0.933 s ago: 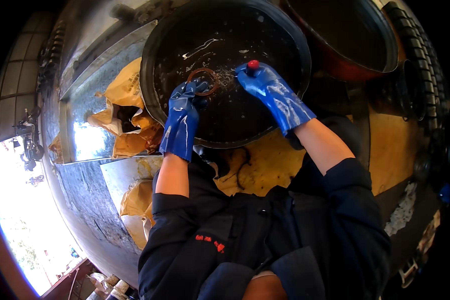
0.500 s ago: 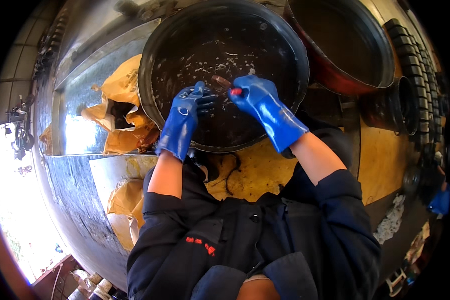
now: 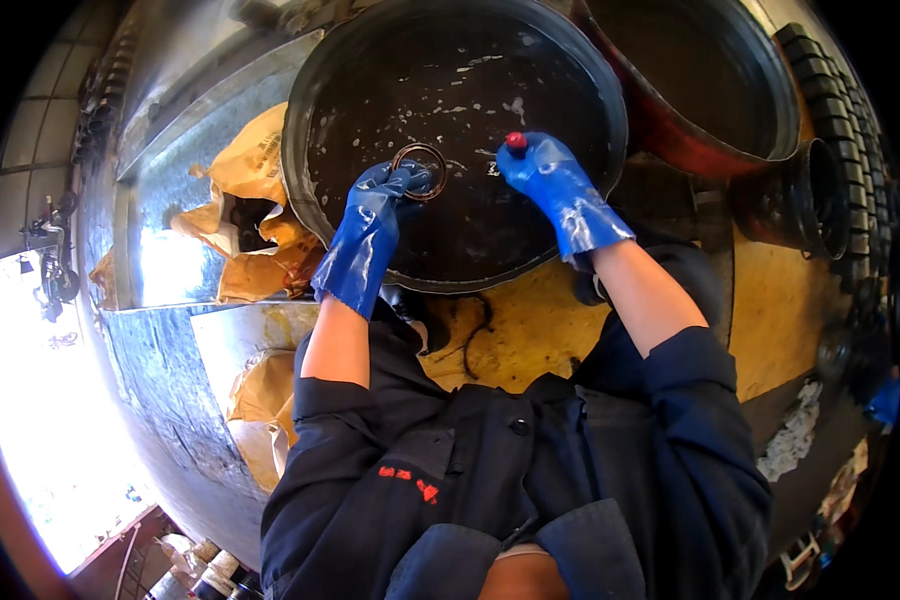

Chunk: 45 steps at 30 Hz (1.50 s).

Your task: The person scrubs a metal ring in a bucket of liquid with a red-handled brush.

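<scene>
From the head view we look down on our own two gloved hands working over a black basin [image 3: 370, 60] of dark, foamy liquid that sits at the far middle of the scene. Our left hand [image 3: 385, 195], in a blue rubber glove, holds one thin rusty metal ring [image 3: 419, 171] just above the liquid; the ring sits at the tips of the left fingers [image 3: 411, 180], which pinch its near left edge, while the rest of the ring stands free toward the far right of them. Our right hand [image 3: 542, 172], also gloved in blue, is a little to the right of the ring and apart from it; its fingers are curled together around one small item with a red tip [image 3: 515, 141], which pokes out at the far end of the fist, and we cannot tell what that item is. To the right of the black basin stands one red basin [image 3: 670, 135], also holding dark liquid, and further right a stack of black tyres [image 3: 845, 110] runs along the edge. On the left, crumpled yellow-brown paper [image 3: 245, 170] lies on a shiny metal surface [image 3: 160, 330], near the black basin's left rim. We count two gloves, two basins and one ring.
</scene>
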Motion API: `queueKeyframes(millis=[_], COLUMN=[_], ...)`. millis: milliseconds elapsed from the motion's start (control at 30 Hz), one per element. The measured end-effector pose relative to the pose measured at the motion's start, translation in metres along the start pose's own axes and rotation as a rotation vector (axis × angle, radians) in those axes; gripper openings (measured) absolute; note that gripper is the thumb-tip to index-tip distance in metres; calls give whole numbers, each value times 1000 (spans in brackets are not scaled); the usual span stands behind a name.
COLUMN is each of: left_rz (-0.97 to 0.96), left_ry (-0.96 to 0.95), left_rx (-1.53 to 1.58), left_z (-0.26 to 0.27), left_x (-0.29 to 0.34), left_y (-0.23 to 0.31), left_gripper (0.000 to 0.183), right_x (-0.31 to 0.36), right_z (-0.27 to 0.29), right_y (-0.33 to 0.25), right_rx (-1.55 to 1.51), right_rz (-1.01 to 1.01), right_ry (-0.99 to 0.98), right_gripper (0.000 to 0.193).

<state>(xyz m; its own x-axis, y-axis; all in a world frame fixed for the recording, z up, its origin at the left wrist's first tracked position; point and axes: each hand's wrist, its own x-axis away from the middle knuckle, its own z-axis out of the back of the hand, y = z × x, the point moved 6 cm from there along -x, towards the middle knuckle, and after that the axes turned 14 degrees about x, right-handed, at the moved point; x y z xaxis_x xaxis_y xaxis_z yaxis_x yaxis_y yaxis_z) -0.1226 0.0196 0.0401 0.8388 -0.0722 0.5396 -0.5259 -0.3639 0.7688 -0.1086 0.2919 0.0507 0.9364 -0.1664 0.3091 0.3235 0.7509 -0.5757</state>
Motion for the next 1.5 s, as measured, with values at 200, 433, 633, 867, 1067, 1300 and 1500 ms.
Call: queueKeyframes(millis=[200,433,633,867,1067,1300,1500], left_rz=[52,8,-182,-215,-159,-158,-411], left_ry=[-103,-131,-166,-7,-3,-105,-229], left_rx=[-13,-74,-67,-40,-42,-91,-562], left_z=[16,-23,-20,7,6,1,-47], left_x=[-13,8,3,-16,-9,-12,-4], left_y=[-15,-6,-3,-5,1,-8,1], left_gripper=[27,29,26,30,27,24,23], right_x=[18,19,18,29,27,19,-26], right_z=[9,14,8,-10,10,-21,-26], right_y=[-73,-50,-33,-11,-39,-63,12], right_rx=[-212,-314,-367,-673,-275,32,-224], right_rz=[481,240,-105,-134,-143,186,209], right_ry=[-105,-37,-141,-198,-249,-188,111], right_gripper=[24,18,31,29,36,30,33])
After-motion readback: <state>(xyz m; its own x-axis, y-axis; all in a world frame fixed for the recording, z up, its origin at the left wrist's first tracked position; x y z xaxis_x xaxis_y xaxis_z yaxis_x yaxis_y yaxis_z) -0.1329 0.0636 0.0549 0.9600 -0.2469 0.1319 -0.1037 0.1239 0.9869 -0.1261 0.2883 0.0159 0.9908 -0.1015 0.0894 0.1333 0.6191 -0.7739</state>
